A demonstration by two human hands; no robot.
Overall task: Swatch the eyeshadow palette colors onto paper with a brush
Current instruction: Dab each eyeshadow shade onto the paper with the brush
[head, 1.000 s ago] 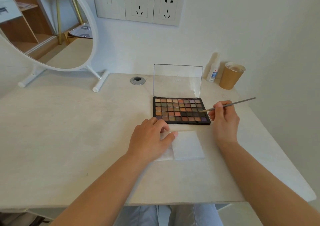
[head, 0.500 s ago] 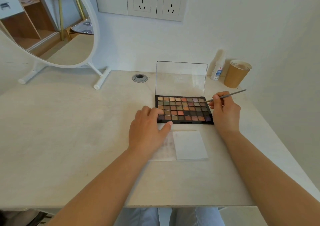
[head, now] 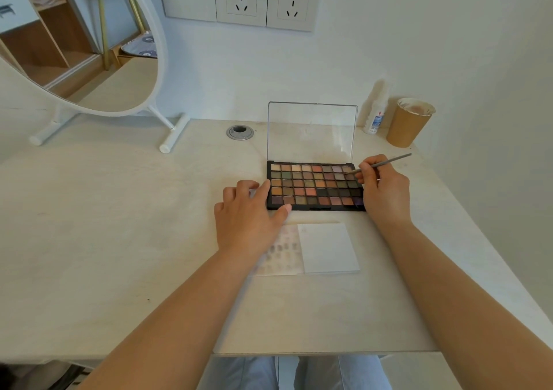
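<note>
Right hand pinching brush, tip dipped in a pan at the far right of the eyeshadow palette on the surface. Left hand relaxed, fingers steadying the palette's left edge, forearm over the swatched paper. Risk: forearm smearing swatches; tip straying into neighbouring pans, muddying colour. Bottle label unreadable.

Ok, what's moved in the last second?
The left hand slid off the paper up to the palette's left edge, uncovering a swatched sheet. The right hand carried the brush tip from the lower right pans to the top right ones. Palette and paper stayed put.
</note>
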